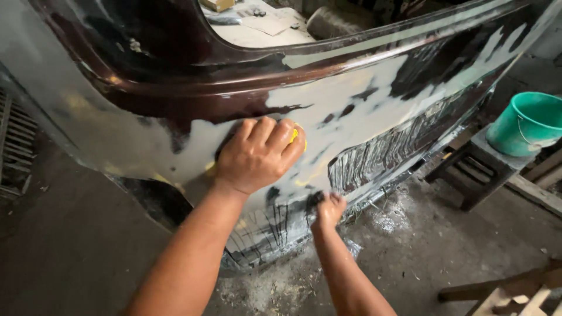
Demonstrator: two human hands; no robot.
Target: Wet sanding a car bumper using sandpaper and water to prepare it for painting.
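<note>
While pressed flat to the car bumper, left hand clenched over a yellow sanding pad peeking past its fingertips; right hand gripping the bumper's lower edge, fingers curled under. Teal bucket well apart.

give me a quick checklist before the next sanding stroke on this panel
1. Left hand flat on the panel over the yellow pad: ok, knuckles up, pad edge showing past the fingers.
2. Right hand steadying the lower edge: ok, it grips the panel's bottom rim.
3. Pad's working face in good shape: cannot tell, the hand hides it.
4. Grey filler patch evenly worked: not ok, dark paint still shows through in spots and streaks.
5. Water at hand: cannot tell, the green bucket sits on a wooden stand off to the right, its contents out of sight.
6. Floor under the panel: not ok, wet residue and grit lie there.
</note>
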